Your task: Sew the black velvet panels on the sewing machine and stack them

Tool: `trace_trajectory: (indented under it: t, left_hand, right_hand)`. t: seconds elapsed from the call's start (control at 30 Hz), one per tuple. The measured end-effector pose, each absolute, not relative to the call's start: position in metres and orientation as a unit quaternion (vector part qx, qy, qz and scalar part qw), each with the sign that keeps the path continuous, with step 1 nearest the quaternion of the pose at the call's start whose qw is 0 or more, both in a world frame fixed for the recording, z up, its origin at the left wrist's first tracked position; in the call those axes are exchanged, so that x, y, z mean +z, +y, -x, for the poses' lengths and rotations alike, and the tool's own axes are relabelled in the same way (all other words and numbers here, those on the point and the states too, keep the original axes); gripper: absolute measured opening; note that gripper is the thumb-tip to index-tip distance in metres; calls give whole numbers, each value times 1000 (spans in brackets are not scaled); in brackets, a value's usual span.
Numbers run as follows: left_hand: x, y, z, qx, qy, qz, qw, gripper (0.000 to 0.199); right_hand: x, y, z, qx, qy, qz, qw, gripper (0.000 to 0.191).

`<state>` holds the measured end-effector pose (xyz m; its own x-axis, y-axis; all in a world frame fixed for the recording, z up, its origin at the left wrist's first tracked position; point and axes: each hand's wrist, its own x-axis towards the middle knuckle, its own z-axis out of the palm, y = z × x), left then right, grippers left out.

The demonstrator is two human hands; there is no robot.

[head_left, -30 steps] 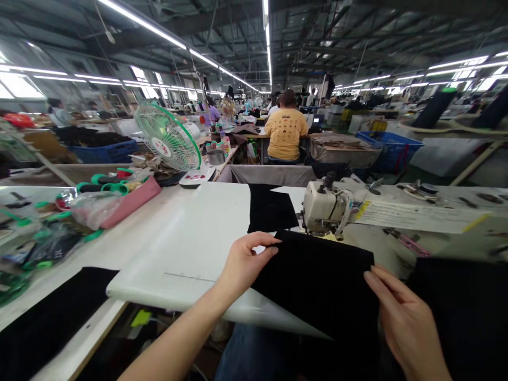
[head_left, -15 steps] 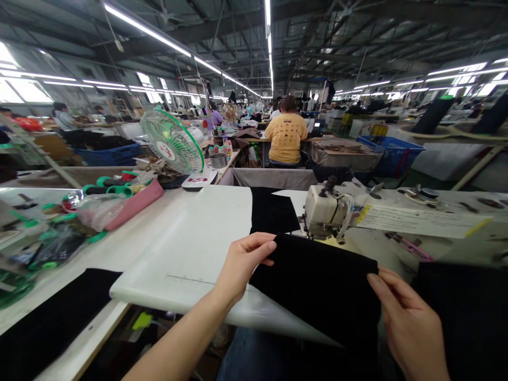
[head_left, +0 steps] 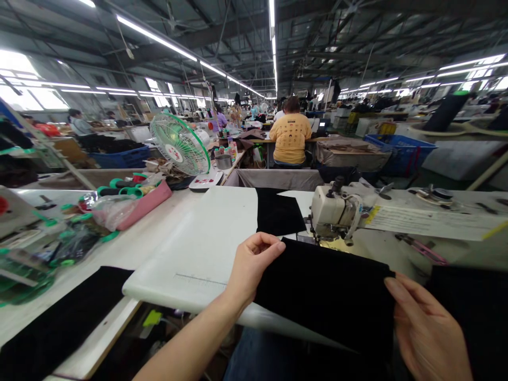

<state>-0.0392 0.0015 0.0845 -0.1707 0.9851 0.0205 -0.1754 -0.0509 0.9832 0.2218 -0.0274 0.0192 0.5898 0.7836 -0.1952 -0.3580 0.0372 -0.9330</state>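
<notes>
A black fabric piece (head_left: 325, 296) hangs between my two hands, its upper edge stretched nearly straight. My left hand (head_left: 256, 262) pinches its upper left corner over the white table surface (head_left: 190, 243). At the upper right corner, my right hand (head_left: 428, 317) grips the cloth between thumb and fingers. Just beyond the held cloth stands a sewing machine (head_left: 333, 211), its head close above the fabric's top edge. Another black fabric piece (head_left: 280, 211) lies flat on the table, left of the machine head. The lower part of the held cloth merges with dark shadow.
On the left bench lies a black fabric strip (head_left: 67, 312). Behind it are thread cones (head_left: 123, 186), a pink holder (head_left: 148, 206) and a green fan (head_left: 180, 145). Pink-handled snips (head_left: 424, 248) rest by the machine. A person in yellow (head_left: 291, 135) sits ahead, near a blue crate (head_left: 400, 153).
The view has shifted slightly, so the scene sits a little further right. Both hands keep their hold on the black fabric, and its upper edge looks slightly straighter.
</notes>
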Motion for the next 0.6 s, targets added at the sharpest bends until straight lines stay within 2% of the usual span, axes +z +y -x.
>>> trace_trajectory:
  t: [0.37, 0.6]
  left_hand:
    - [82, 1, 38, 609, 474, -425, 473, 23]
    - [81, 0, 38, 621, 459, -409, 486, 20]
  right_hand:
    - [16, -29, -225, 386, -259, 554, 691, 46]
    - [24, -31, -222, 426, -141, 551, 703, 56]
